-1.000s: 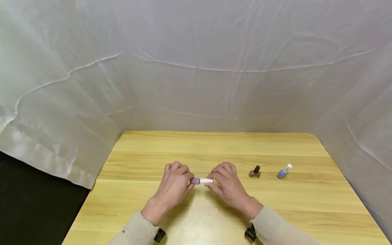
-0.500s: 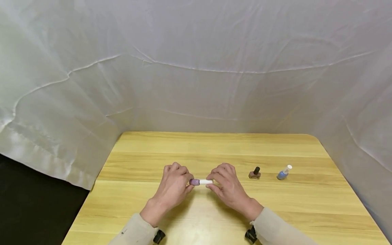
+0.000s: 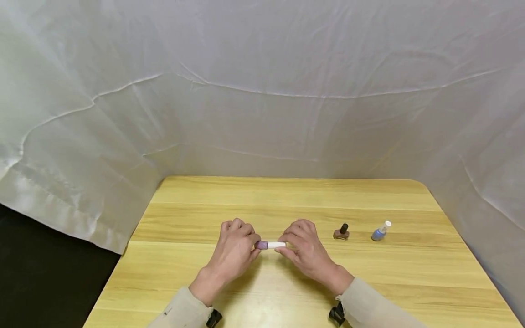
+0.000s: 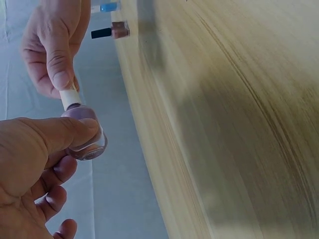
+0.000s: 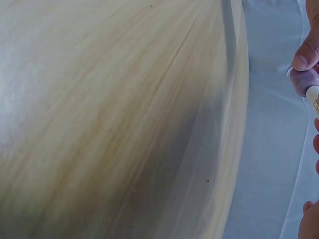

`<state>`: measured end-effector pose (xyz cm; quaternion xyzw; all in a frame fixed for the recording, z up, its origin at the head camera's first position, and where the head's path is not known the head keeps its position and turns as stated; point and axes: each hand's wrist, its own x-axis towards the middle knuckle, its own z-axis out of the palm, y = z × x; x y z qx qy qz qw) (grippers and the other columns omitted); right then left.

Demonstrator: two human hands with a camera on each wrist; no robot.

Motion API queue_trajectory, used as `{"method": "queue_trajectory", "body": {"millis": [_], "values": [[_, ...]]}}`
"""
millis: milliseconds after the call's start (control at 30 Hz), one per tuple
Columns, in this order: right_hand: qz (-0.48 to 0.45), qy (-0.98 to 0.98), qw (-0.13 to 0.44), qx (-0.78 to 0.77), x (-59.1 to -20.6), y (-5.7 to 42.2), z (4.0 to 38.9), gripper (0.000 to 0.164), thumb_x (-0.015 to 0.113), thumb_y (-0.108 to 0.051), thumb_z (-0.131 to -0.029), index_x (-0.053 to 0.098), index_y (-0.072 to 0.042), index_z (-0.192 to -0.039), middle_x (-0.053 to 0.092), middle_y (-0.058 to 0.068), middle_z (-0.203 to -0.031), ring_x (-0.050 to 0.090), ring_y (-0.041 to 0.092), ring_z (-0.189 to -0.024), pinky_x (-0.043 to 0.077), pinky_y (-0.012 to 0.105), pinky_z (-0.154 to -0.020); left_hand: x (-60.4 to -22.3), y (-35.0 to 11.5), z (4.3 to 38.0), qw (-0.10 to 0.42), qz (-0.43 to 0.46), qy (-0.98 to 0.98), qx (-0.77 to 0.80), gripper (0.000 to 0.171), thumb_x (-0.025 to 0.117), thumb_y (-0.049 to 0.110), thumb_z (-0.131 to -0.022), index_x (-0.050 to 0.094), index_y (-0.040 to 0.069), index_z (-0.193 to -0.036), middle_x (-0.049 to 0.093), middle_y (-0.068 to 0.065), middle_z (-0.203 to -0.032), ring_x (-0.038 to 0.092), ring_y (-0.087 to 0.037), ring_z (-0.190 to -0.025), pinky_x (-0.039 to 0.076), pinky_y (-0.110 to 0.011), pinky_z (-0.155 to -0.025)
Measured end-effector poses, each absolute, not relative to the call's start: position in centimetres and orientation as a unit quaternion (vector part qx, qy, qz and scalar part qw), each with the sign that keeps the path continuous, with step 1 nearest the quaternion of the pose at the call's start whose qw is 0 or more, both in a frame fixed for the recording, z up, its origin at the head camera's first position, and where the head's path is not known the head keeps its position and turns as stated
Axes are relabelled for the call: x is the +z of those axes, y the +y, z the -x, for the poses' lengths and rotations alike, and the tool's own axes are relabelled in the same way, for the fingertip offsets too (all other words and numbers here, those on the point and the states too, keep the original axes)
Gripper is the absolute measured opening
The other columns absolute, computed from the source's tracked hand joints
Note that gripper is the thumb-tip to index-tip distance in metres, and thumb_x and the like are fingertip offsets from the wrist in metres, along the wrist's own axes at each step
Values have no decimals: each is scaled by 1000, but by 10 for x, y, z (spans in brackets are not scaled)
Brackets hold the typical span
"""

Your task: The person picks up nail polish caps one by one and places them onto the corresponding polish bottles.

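A nail polish bottle (image 3: 261, 245) with purple polish lies sideways between the two hands, above the wooden table. My left hand (image 3: 233, 253) pinches its glass body between thumb and fingers. From the other side, my right hand (image 3: 305, 249) pinches the white cap (image 3: 275, 244). In the left wrist view the cap (image 4: 69, 97) sits at the bottle's neck, and a dark strip shows between cap and glass. The thumb presses on the purple glass (image 4: 89, 148) there. At the right wrist view's edge, only part of the purple bottle (image 5: 303, 82) shows.
Right of the hands, a brown nail polish bottle (image 3: 341, 233) with a black cap stands on the wooden table (image 3: 287, 196). Farther right stands a blue nail polish bottle (image 3: 378, 234) with a white cap. A pale curtain (image 3: 262, 123) hangs behind the table and along its sides.
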<state>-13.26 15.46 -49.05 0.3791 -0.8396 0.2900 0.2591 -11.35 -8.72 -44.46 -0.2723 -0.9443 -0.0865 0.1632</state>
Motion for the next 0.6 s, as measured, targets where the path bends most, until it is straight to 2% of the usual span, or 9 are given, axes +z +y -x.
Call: {"method": "queue_trajectory", "body": {"millis": [133, 400, 600], "values": [[-376, -843, 257, 286, -493, 153, 132, 18, 77, -34, -94, 74, -17, -92, 70, -5, -98, 58, 19, -103, 39, 50, -104, -446, -88, 112, 159, 267, -946, -89, 13, 89, 34, -87, 81, 24, -89, 70, 10, -90, 51, -16, -91, 42, -43, -92], [-382, -840, 267, 277, -494, 152, 129, 29, 85, -29, -85, 73, -14, -106, 68, -1, -108, 57, 23, -108, 40, 51, -102, -446, -90, 110, 147, 256, -951, -97, 15, 91, 33, -84, 82, 23, -92, 71, 9, -93, 50, -15, -91, 41, -43, -91], [-382, -839, 265, 283, -492, 151, 129, 20, 82, -28, -90, 72, -15, -102, 68, -3, -106, 56, 22, -108, 40, 50, -102, -445, -91, 109, 144, 254, -951, -101, 15, 91, 33, -85, 82, 23, -92, 72, 9, -94, 50, -15, -91, 41, -43, -91]]}}
